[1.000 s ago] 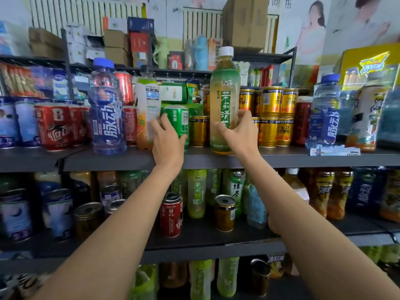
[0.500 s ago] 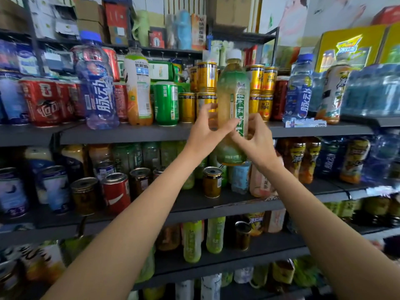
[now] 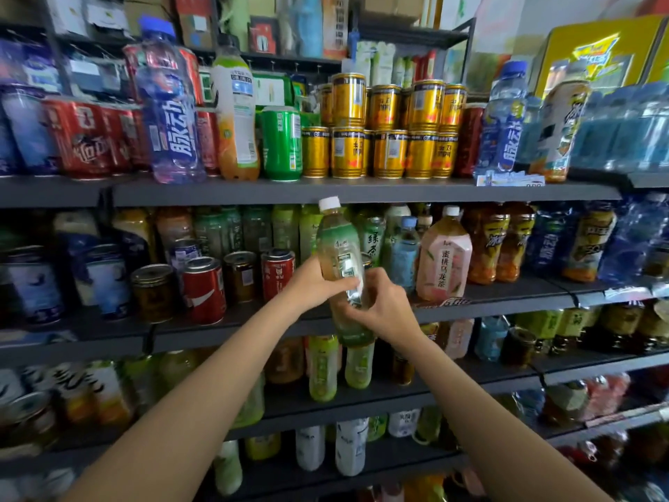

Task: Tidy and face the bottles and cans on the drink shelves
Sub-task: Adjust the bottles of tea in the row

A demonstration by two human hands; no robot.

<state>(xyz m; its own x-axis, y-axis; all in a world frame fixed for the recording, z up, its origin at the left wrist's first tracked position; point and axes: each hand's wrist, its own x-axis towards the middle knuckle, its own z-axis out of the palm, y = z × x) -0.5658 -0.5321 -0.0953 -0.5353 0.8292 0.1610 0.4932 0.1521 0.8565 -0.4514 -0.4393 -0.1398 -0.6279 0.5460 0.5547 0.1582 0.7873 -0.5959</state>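
Note:
Both my hands hold a green tea bottle (image 3: 338,248) with a white cap, tilted a little, in front of the second shelf (image 3: 506,295). My left hand (image 3: 315,284) grips its left side at mid height. My right hand (image 3: 380,306) grips its lower part from the right. The bottle's back label faces me. Behind it on the second shelf stand more green tea bottles (image 3: 371,237), a pale blue bottle (image 3: 403,255) and a pink peach oolong bottle (image 3: 443,262).
The top shelf (image 3: 362,190) carries red cans (image 3: 83,139), a blue bottle (image 3: 170,110), an orange drink bottle (image 3: 235,117), a green can (image 3: 281,143) and stacked gold cans (image 3: 383,128). Cans (image 3: 204,288) line the second shelf's left side. Lower shelves hold more bottles.
The green tea bottle came off the top shelf and moved down to second-shelf height. My left hand left the green can and joined the right on the bottle, which turned its back label to me.

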